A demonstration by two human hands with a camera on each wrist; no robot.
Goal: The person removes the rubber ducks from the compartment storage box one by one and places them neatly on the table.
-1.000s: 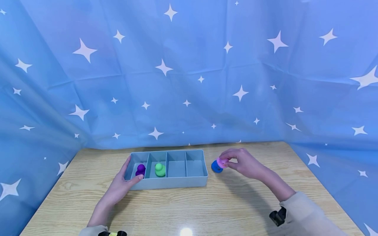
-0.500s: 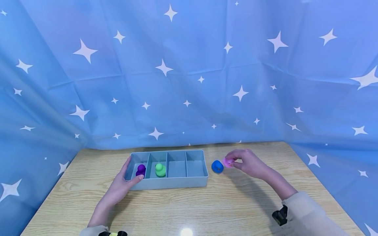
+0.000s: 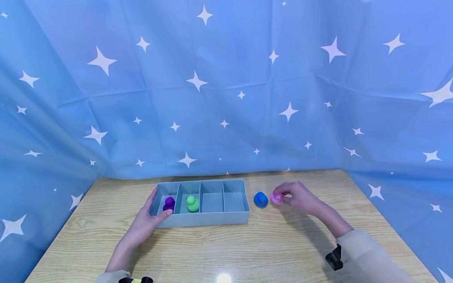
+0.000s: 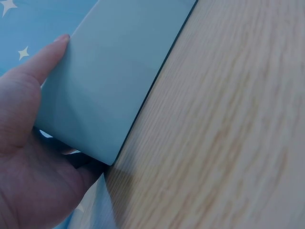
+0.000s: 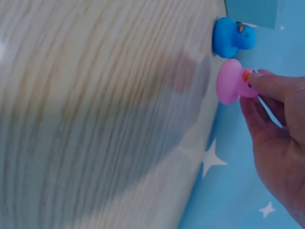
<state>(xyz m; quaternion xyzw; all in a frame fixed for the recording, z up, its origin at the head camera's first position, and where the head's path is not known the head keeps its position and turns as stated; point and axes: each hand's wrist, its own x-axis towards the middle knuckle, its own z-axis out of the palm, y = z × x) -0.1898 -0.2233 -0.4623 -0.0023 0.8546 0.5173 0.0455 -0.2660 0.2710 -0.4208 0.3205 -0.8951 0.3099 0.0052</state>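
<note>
My right hand [image 3: 299, 197] pinches a pink rubber duck [image 5: 229, 82] by its head between thumb and fingers, close over the table. Just left of it a blue rubber duck [image 3: 260, 200] sits on the table. At the left end of a grey-blue divided box [image 3: 212, 218], my left hand [image 3: 144, 224] grips the corner, thumb over the front rim and fingers along the end wall. In the left wrist view the thumb lies against the box wall [image 4: 114, 71]. Inside the box, a purple rubber duck [image 3: 169, 204] occupies the leftmost compartment and a green rubber duck [image 3: 192, 203] the one beside it.
The wooden table [image 3: 219, 247] carries the box near its back edge. A blue curtain with white stars [image 3: 226, 98] hangs behind and along both sides. Dark wrist cameras [image 3: 334, 258] sit at the sleeves.
My right hand has moved right and slightly down with the pink duck, from in front of the blue duck to beside it. My left hand and the box have stayed put.
</note>
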